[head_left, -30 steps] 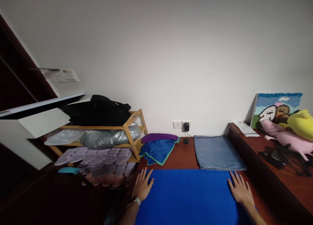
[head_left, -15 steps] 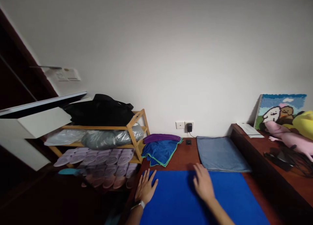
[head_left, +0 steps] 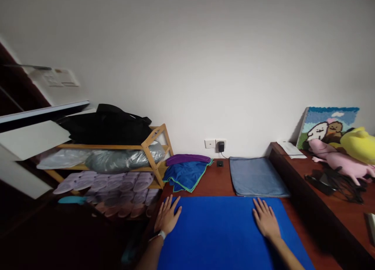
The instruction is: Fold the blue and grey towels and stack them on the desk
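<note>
A bright blue cloth (head_left: pixel 222 231) lies spread flat on the red-brown table (head_left: pixel 218 182) in front of me. My left hand (head_left: pixel 166 217) rests palm down on its far left corner, fingers spread, a watch on the wrist. My right hand (head_left: pixel 265 219) lies flat, fingers apart, on the cloth's far right part. Neither hand grips anything. Just beyond the blue cloth lies a folded grey-blue cloth (head_left: pixel 258 176).
A crumpled blue towel with green edging (head_left: pixel 186 175) and a purple cloth (head_left: pixel 187 159) lie at the far left of the table. A wooden rack (head_left: pixel 152 152) with bags and slippers stands left. A raised shelf (head_left: pixel 328 184) on the right holds plush toys, cables and a picture. A wall socket has a charger (head_left: pixel 221 146) plugged in.
My right hand slid from the cloth's far right edge to its middle, then back to the right. The left hand stayed on the left corner. The view shifted slightly.
</note>
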A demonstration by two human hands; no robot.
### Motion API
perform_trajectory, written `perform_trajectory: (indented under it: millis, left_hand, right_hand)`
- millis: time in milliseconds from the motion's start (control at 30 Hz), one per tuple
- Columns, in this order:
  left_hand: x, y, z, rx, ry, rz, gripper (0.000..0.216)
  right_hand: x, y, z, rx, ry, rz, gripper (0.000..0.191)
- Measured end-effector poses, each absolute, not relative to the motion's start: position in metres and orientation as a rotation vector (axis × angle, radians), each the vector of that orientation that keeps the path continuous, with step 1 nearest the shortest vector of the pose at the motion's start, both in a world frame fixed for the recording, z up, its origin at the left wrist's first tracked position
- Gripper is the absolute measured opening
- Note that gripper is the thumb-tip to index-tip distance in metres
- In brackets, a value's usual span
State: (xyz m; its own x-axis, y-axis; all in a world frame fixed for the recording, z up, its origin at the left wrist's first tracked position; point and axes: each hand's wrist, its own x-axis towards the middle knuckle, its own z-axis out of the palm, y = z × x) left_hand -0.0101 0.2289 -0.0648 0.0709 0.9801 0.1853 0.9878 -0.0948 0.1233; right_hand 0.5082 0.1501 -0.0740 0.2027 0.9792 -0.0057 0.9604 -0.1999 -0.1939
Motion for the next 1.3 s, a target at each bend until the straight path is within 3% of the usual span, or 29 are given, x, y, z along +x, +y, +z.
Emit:
perform_trajectory:
  millis: [200,367,533,667,867,967,1100,1300]
  left_hand:
    - [-0.012,0.231,-0.069,-2.254,-2.089,-0.357,0.056]
    - [-0.011,0.231,-0.068,-2.252,-2.087,-0.323,0.057]
    - [-0.01,0.228,-0.065,-2.252,-2.092,-0.337,0.056]
    - [-0.009,0.226,-0.063,-2.26,-2.096,-0.342,0.056]
    - [-0.01,0.224,-0.061,-2.267,-2.121,-0.336,0.057]
    - [-0.012,0.225,-0.064,-2.273,-2.11,-0.345,0.057]
    - [-0.012,0.226,-0.066,-2.263,-2.095,-0.337,0.057]
    - [-0.01,0.227,-0.064,-2.252,-2.087,-0.303,0.057]
  right_hand:
    - [0.612,0.133,-0.097,-2.422,-1.576,0.143,0.082]
    - [0.619,0.136,-0.104,-2.383,-1.489,0.218,0.088]
    - [0.605,0.149,-0.076,-2.468,-1.314,0.26,0.085]
    - [0.517,0.168,-0.038,-2.189,-1.583,0.084,0.075]
    - [0.3,0.191,-0.025,-1.68,-2.2,0.412,0.066]
    - [0.259,0.195,-0.031,-1.605,-2.294,0.566,0.067]
    - [0.304,0.189,-0.035,-1.728,-2.279,0.522,0.069]
    - [0.466,0.156,-0.062,-2.109,-2.037,0.286,0.07]
